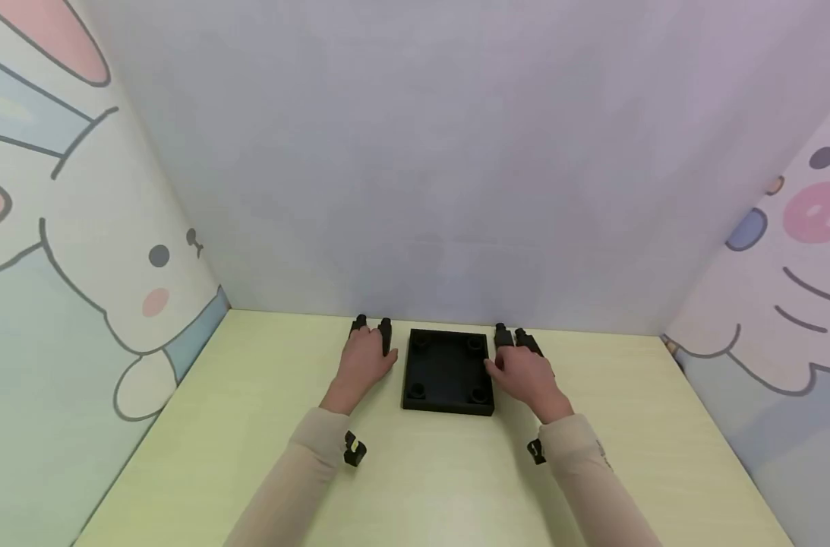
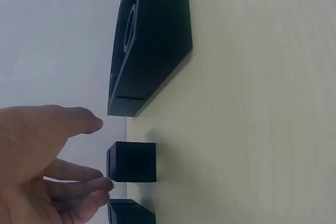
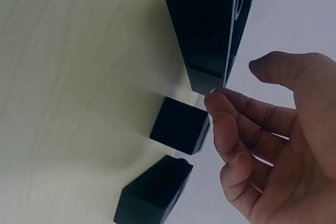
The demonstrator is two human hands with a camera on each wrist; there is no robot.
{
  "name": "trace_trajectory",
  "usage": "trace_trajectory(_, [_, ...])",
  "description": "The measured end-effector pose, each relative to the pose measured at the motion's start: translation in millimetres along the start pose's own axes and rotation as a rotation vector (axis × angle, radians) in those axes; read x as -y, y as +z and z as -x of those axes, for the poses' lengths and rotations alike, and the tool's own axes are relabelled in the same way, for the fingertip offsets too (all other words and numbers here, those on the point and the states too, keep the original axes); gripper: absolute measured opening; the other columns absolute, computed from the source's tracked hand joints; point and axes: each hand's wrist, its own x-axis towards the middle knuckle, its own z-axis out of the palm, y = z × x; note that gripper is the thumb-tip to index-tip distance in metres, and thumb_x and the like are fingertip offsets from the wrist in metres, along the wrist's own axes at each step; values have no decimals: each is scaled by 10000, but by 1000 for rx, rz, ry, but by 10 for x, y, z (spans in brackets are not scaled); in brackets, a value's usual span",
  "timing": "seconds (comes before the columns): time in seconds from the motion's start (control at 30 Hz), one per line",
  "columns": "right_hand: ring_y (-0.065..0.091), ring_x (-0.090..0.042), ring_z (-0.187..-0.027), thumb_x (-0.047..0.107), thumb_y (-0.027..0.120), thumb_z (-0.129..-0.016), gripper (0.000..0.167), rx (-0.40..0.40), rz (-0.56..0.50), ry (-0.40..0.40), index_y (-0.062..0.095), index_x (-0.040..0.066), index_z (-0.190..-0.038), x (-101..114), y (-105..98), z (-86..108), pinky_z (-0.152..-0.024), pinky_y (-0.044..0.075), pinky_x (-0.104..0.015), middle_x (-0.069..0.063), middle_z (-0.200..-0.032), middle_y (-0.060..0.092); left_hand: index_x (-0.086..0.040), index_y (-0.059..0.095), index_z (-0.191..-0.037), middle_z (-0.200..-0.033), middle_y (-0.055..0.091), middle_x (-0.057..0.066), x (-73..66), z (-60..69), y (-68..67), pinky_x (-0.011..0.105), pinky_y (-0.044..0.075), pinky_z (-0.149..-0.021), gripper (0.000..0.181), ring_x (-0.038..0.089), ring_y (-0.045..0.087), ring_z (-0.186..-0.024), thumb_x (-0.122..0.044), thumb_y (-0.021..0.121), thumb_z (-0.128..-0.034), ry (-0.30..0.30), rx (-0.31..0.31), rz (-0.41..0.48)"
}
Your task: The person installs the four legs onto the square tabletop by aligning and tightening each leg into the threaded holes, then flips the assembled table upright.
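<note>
A black square board point(image 1: 447, 371) with a raised rim and a round socket near each corner lies on the table between the hands. Left of it, my left hand point(image 1: 365, 358) is over two black leg-like posts point(image 1: 386, 333), thumb apart from the loosely bent fingers. In the left wrist view its fingertips come close to one black post point(image 2: 134, 162); contact cannot be told. My right hand point(image 1: 529, 375) hovers over another pair of black posts point(image 1: 503, 336) at the board's right. Its fingers point(image 3: 252, 108) curl loosely with nothing between them and the thumb.
The pale wooden table point(image 1: 428, 486) meets a plain light backdrop point(image 1: 442, 152) just behind the posts. Side panels carry cartoon drawings, a rabbit point(image 1: 114, 228) on the left and a pig-like face point(image 1: 797, 251) on the right. Small black devices sit at both wrists.
</note>
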Motion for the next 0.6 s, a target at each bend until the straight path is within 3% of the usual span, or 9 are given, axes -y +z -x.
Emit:
trace_trajectory(0.2, [477,-152,-487,353,653,-977,348,5,48,0,601,161,-691,3,106,-30,-448,324,-292,19,-578,544,53,678,-934,-977,679,218,18,18,39,455,547,-820,421,370,632,-974,-368,702,-938,-63,12,-10])
trace_trajectory(0.43, [449,-170,-484,315,650,-973,427,-1,50,48,500,155,-607,31,177,-37,-459,289,-311,27,-541,420,-75,591,-664,-744,628,117,27,36,49,372,494,-527,436,255,600,-643,-416,719,-905,-99,4,-20])
trace_trajectory(0.6, [453,-190,-491,298,629,-976,442,-22,57,55,446,156,-599,17,273,-53,-457,317,-334,18,-552,390,-129,532,-579,-679,584,66,50,46,79,363,453,-496,458,222,559,-590,-428,715,-874,-113,3,-57])
